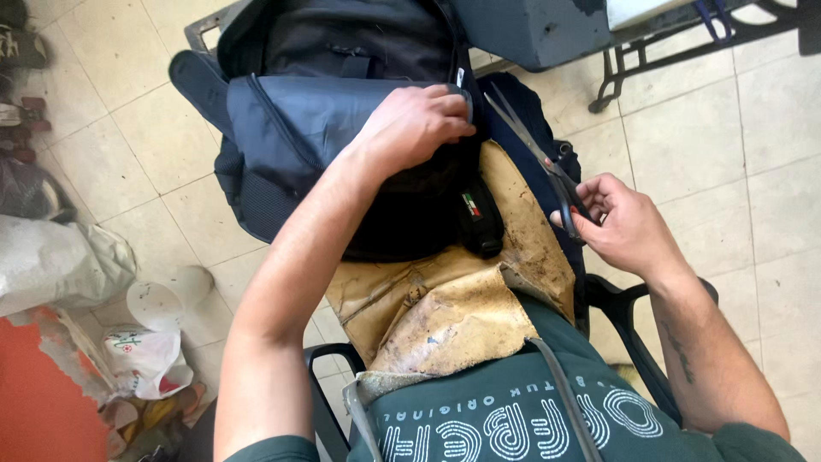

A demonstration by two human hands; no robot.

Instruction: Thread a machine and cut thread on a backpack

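Note:
A dark blue and black backpack (282, 128) lies on my lap, over a worn tan leather apron (453, 316). My left hand (415, 124) rests on the bag's upper flap and pinches the fabric edge near its right side. My right hand (620, 224) grips the handles of a pair of scissors (534, 150). The scissor blades are open and point up and left toward the fabric edge that my left hand holds.
I sit in a black chair (629, 321) on a tiled floor. A grey box (534, 30) and a black metal stand (676, 47) are at the top right. White bags (60, 261), a plastic bag (150, 359) and shoes (21, 51) lie at the left.

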